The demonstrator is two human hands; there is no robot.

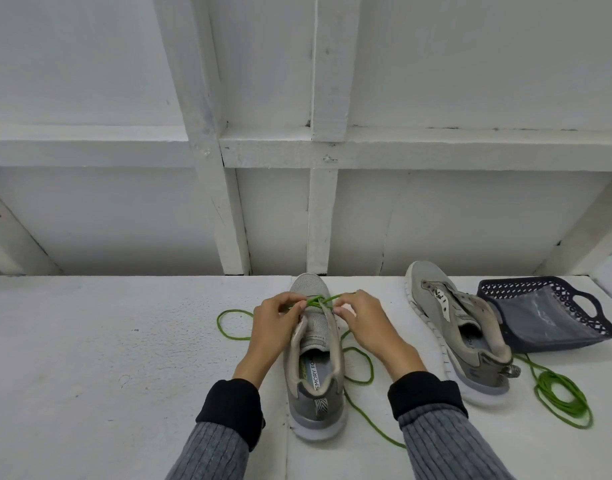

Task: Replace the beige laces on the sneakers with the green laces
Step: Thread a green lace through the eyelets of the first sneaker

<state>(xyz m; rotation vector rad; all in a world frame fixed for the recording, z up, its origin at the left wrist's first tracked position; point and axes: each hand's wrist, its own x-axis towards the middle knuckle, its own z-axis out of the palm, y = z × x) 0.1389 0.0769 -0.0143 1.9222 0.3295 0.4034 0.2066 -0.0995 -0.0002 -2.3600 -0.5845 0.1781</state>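
I see a white painted wall point(436, 81) with crossed battens filling the upper half of the head view. Below it a white textured bench top point(89, 358) carries everything.

Dark blue basket point(547, 313), far right, tipped on its side with its mouth toward me; clear plastic lies inside it.

Two grey sneakers. The near sneaker point(315, 368) stands upright at centre, toe to the wall, heel toward me, insole print legible. The second sneaker point(460, 327) lies to its right, leaning outward against the basket, its eyelets without lace.

Two grey ribbed sleeves with black cuffs come in from the bottom edge.

My left hand point(273, 327) sits on the left side of the near sneaker, fingers curled, thumb and forefinger pinching the green lace point(320, 301) at the lowest eyelets. My right hand point(363, 322) mirrors it on the right side, fingertips pinched on the same lace. Between the two hands the lace crosses over the tongue near the toe.

The lace's free lengths trail off both sides: one loop on the bench to the left, a longer run curling right and back toward me.

A spare green lace point(564, 400) lies coiled at the right, just behind the second sneaker's heel, one strand running up toward the basket.
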